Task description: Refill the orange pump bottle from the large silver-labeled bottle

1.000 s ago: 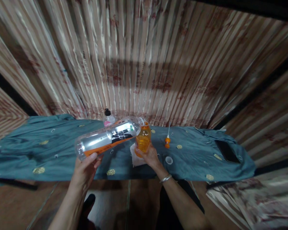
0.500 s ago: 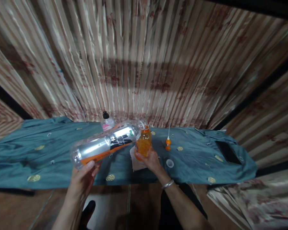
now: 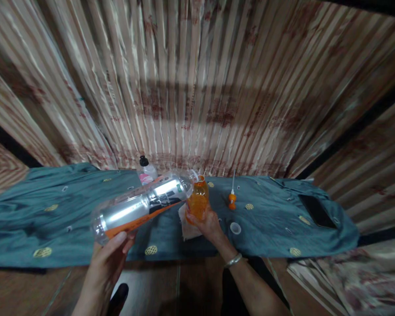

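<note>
My left hand (image 3: 113,252) is closed around the lower end of a large clear plastic bottle (image 3: 145,206) with a silver, black and orange label. The bottle is tilted, its mouth to the right at the rim of a translucent orange bottle (image 3: 198,199). My right hand (image 3: 206,221) grips that orange bottle low on its body and keeps it nearly upright above a pale cloth (image 3: 187,226). Whether liquid is flowing between the two mouths I cannot tell. To the right lies an orange pump top (image 3: 232,201) with a thin white tube.
Behind the large bottle stands a clear bottle with a black cap (image 3: 145,169). A small white cup or lid (image 3: 235,228) sits right of my right hand. A dark phone-like slab (image 3: 317,210) lies farther right on the green tablecloth (image 3: 266,237). A striped curtain (image 3: 191,87) hangs behind.
The view has shifted slightly. Both hands keep their grips, and the large bottle stays tilted against the orange bottle's mouth with little visible movement.
</note>
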`<state>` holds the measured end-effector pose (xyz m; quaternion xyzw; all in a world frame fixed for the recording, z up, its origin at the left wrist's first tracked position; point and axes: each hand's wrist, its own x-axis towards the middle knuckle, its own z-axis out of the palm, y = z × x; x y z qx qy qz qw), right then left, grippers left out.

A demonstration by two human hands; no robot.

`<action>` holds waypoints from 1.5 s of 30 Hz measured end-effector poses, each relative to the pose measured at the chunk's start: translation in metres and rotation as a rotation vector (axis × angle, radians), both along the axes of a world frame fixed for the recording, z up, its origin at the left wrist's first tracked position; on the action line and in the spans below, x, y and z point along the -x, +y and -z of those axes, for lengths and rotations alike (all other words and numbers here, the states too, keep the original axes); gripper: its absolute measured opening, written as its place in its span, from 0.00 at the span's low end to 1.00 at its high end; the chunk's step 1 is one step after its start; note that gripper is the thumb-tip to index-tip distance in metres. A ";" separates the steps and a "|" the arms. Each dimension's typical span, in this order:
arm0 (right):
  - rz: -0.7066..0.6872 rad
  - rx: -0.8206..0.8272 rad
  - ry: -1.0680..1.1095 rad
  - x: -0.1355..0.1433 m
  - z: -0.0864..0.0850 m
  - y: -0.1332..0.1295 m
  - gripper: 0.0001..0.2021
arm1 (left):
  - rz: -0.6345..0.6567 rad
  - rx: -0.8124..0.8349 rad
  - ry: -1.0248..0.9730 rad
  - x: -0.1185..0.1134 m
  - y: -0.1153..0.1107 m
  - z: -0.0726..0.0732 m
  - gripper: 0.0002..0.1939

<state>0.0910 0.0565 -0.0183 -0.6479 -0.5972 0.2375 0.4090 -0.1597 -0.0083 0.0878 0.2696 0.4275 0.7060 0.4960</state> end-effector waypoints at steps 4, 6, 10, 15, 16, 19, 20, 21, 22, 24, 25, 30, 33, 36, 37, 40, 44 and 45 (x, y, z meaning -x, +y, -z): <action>0.000 -0.027 0.024 0.000 0.002 0.000 0.28 | -0.017 0.015 -0.003 -0.001 -0.001 -0.001 0.26; -0.007 -0.027 0.039 0.000 0.004 0.000 0.28 | -0.023 0.017 -0.008 -0.002 -0.001 -0.001 0.26; -0.022 -0.045 0.037 -0.002 0.009 0.001 0.26 | -0.030 0.021 -0.008 -0.002 -0.001 -0.001 0.26; -0.021 -0.039 0.024 -0.003 0.013 0.002 0.29 | -0.029 0.017 -0.004 0.001 -0.002 0.004 0.25; -0.018 -0.038 0.025 -0.003 0.013 0.002 0.29 | -0.025 0.016 -0.006 0.002 -0.002 0.005 0.25; -0.030 -0.039 0.044 -0.003 0.010 0.002 0.29 | -0.022 0.021 -0.013 0.005 -0.003 0.009 0.24; -0.034 -0.040 0.052 -0.003 0.009 0.002 0.28 | -0.023 0.023 -0.014 0.006 -0.003 0.009 0.24; -0.037 -0.038 0.058 -0.003 0.008 0.002 0.28 | -0.025 0.023 -0.012 0.006 -0.003 0.009 0.23; -0.039 -0.035 0.061 -0.004 0.007 0.002 0.27 | -0.025 0.020 -0.010 0.006 -0.004 0.008 0.23; -0.042 -0.033 0.063 -0.004 0.007 0.002 0.28 | -0.024 0.015 -0.006 0.005 -0.004 0.006 0.23; -0.045 -0.032 0.064 -0.004 0.007 0.002 0.28 | -0.026 0.015 -0.008 0.004 -0.004 0.005 0.23; -0.018 -0.040 0.063 -0.002 0.010 0.001 0.27 | -0.042 0.051 -0.032 0.000 -0.005 -0.001 0.24; -0.013 -0.048 0.050 -0.002 0.010 0.001 0.28 | -0.041 0.059 -0.042 -0.001 -0.006 -0.003 0.25; -0.018 -0.050 0.029 -0.002 0.009 0.002 0.28 | -0.038 0.054 -0.065 -0.001 -0.006 -0.005 0.27; -0.019 -0.050 0.026 -0.003 0.009 0.002 0.28 | -0.034 0.048 -0.070 -0.002 -0.007 -0.006 0.28; -0.023 -0.066 0.029 -0.003 0.010 0.002 0.26 | -0.024 0.029 -0.068 -0.003 -0.007 -0.007 0.30; -0.018 -0.087 0.036 -0.003 0.013 0.002 0.25 | -0.028 0.025 -0.062 0.001 -0.005 -0.002 0.30; -0.015 -0.085 0.034 -0.003 0.013 0.002 0.25 | -0.026 0.028 -0.057 0.003 -0.004 0.000 0.30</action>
